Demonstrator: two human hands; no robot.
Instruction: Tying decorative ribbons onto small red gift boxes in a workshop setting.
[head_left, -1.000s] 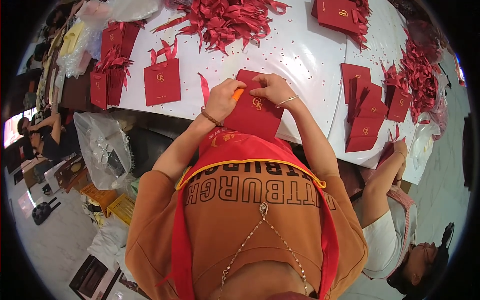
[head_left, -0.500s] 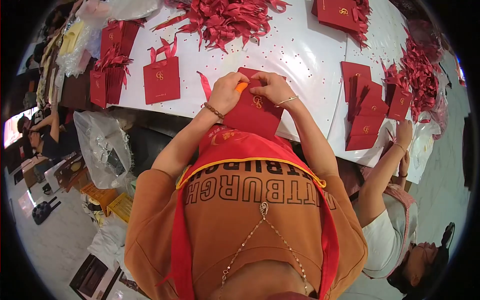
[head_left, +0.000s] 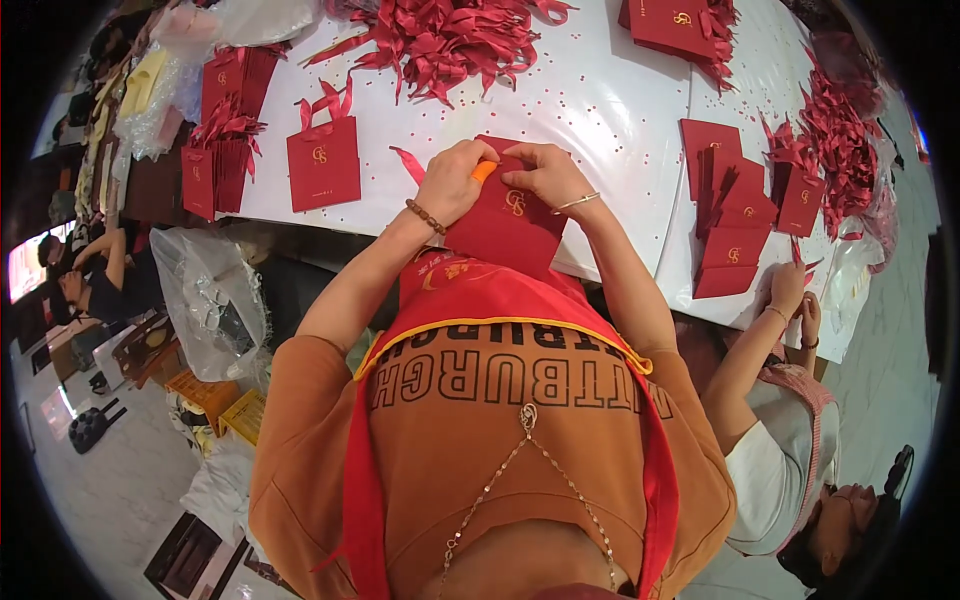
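A dark red paper bag (head_left: 505, 225) with gold lettering lies flat at the near table edge, against my apron. My left hand (head_left: 455, 182) is closed on the bag's upper left part. Something orange (head_left: 484, 171) shows at its thumb; whether it is a cover or a small tool I cannot tell. My right hand (head_left: 548, 178) pinches the bag's upper edge, thumb bent over its front. The fingertips behind the bag are hidden. A red ribbon end (head_left: 407, 164) sticks out beside my left hand. Left of it lies a bag with ribbon handles (head_left: 322, 165).
A heap of red ribbons (head_left: 455, 45) lies at the far side of the white table (head_left: 600, 100). Bag stacks stand left (head_left: 215, 175) and far right (head_left: 672, 28); more bags (head_left: 735, 215) lie right. A co-worker's hands (head_left: 788, 290) handle ribbon at the right edge. Small red dots are scattered about.
My hands and the bag stay almost in place. The ribbon end by my left hand has shifted slightly. At the right, the co-worker's hand has moved down and left, away from the bags, with ribbon.
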